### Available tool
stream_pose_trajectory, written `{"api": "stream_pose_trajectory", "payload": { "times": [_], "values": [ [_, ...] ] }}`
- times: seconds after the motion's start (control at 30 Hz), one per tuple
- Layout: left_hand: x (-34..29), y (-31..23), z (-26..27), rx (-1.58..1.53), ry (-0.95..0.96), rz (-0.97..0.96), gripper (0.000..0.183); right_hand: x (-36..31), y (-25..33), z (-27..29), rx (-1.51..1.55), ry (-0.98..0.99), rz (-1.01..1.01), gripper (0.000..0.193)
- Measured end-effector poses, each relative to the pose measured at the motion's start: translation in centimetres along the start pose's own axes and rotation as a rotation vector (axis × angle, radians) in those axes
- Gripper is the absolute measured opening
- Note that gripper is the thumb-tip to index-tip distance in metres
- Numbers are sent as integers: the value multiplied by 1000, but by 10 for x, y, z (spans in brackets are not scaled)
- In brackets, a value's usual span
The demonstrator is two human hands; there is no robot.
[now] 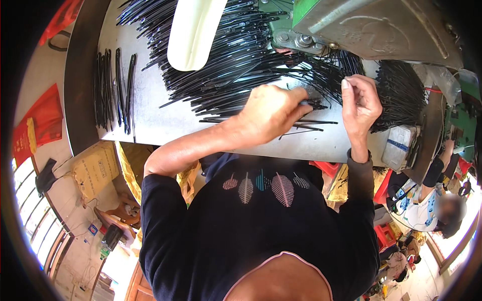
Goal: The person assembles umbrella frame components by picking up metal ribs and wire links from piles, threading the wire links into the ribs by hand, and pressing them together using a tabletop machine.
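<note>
A large heap of thin black strips [226, 65] covers much of the metal worktable [155, 113]. My left hand [273, 113] reaches over the table's near part, its thumb and fingers closed at the dark ends of a few strips beside the machine's base. Below it several loose strips [311, 125] lie near the front edge. My right hand [362, 103] is raised to the right of it, fingers curled and thumb against them; what it holds, if anything, cannot be made out. Just beyond the right hand stands a dense bundle of black strips [399, 95].
A green machine with a worn metal cover [381, 32] overhangs the back right. A long white plastic piece [196, 37] hangs over the heap. More strips [115, 95] lie apart at the left. A small metal box [400, 145] sits at the right edge; other people are farther right.
</note>
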State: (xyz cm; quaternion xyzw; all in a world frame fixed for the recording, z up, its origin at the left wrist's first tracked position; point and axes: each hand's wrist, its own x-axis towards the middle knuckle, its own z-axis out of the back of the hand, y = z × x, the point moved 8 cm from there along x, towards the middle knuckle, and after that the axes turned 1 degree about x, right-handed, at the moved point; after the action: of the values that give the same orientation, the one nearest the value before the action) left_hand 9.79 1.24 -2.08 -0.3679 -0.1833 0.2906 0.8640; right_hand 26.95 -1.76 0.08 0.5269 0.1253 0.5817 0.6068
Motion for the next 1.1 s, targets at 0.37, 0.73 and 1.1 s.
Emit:
{"api": "stream_pose_trajectory", "payload": {
  "times": [0.37,0.73,1.1],
  "values": [
    [-2,42,1,-1000,120,569,19,-8,12,-53,1139,-3,-414,13],
    [5,53,30,-952,-80,408,16,-15,18,-82,383,284,-301,14],
    [16,58,52,-459,-278,212,17,-3,27,-81,189,242,-271,12]
  ]
}}
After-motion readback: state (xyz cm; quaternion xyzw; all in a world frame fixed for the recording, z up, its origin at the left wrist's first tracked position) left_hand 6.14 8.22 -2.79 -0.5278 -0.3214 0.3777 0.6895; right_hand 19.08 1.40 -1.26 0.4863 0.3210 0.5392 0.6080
